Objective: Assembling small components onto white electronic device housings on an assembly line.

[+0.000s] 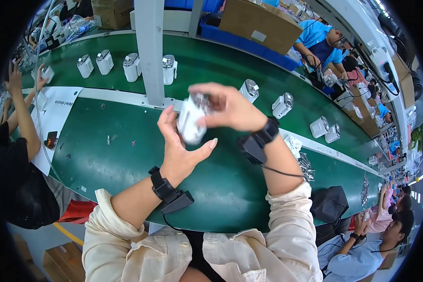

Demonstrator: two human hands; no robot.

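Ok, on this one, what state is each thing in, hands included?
Left hand: open, fingers and thumb spread around the held unit's lower part; contact unclear.
Right hand: closed on the held unit's upper part.
Held white unit: off the bench, blurred.
Three white units left of the post: standing upright.
White sheet: spread out.
Metal pieces: loose, heaped.
Shirt sleeves: rolled up.
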